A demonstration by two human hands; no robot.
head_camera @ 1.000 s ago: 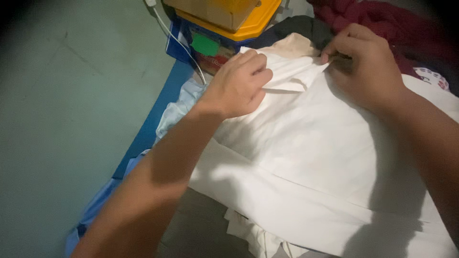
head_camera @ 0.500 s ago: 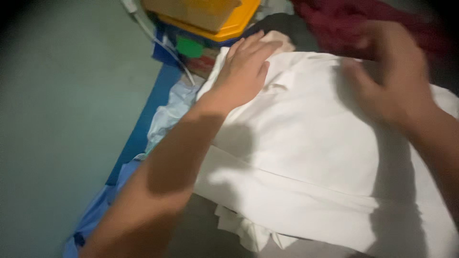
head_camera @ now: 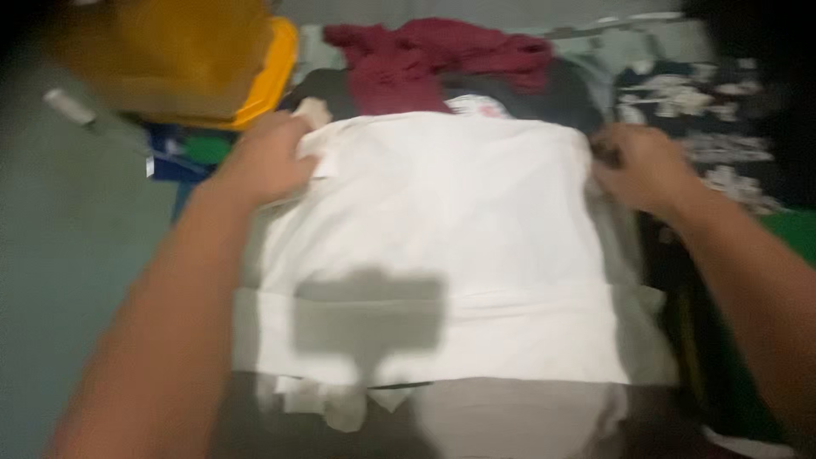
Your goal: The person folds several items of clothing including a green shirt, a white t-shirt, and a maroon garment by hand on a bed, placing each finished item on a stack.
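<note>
Since the earlier frames the two hands have spread apart to the far corners of the white cloth, and the view has swung right so the whole width of the cloth now shows. The left hand [head_camera: 268, 161] rests on the far-left corner of the white cloth [head_camera: 442, 221], its fingers curled over the edge and seeming to pinch the fabric, though blur hides the exact grip. The right hand [head_camera: 642, 166] sits at the far-right corner, fingers bent and pressed on the cloth's edge; whether they grasp it cannot be told. The cloth lies flat and squared in the middle of the scene, a folded band running across its near side, with a dark shadow cast on that band. Beyond its far edge lies a maroon garment [head_camera: 442, 51] on dark clothing. At far left stands a yellow-lidded box [head_camera: 195, 59]. To the right lies a dark floral-patterned fabric [head_camera: 705, 110], and near right a green cloth [head_camera: 786, 234].
</note>
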